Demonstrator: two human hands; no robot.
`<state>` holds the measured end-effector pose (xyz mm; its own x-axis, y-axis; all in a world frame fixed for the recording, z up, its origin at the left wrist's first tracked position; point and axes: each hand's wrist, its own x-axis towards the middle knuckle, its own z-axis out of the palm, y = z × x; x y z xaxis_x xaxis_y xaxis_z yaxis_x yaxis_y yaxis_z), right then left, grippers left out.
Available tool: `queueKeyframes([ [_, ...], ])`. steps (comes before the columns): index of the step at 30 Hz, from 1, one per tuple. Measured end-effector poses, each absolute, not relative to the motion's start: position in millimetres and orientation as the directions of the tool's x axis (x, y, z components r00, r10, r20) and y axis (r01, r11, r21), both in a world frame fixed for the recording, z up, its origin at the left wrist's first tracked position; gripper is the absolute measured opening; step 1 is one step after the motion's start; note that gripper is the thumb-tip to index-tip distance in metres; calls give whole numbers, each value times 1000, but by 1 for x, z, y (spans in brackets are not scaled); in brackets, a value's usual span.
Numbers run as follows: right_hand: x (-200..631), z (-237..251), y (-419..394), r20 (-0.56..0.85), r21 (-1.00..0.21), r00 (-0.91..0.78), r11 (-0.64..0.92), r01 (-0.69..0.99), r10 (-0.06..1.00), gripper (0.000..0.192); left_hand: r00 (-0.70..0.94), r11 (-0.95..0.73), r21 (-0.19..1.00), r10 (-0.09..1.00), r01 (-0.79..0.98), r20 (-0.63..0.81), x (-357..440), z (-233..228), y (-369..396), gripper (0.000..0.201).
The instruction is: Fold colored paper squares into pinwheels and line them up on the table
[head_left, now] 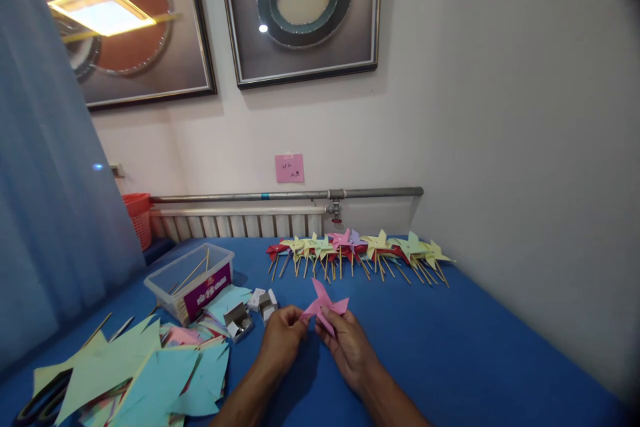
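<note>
Fingertips of both hands pinched on a pink paper pinwheel (325,307), left hand (281,340) gripping its near-left edge, right hand (350,345) its lower centre, blades fanning up and beyond the knuckles. Further off past the fingers, a row of finished pinwheels (357,250); to the left, cut paper sheets (150,373) and a clear plastic box (193,280)

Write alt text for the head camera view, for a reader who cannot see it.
Two bare hands, left hand and right hand, hold a pink paper pinwheel over a blue table. A row of finished pinwheels on sticks lies by the wall; cut paper sheets and a clear plastic box sit to the left.
</note>
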<state>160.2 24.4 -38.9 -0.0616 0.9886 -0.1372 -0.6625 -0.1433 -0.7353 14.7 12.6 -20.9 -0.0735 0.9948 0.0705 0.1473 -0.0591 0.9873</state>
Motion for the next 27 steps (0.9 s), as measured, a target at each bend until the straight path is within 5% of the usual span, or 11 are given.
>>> queueKeyframes([
  [27, 161, -40, 24, -134, -739, -66, -144, -658, 989, 53, -76, -26, 974, 996, 227, 45, 15, -9, 6, 35],
])
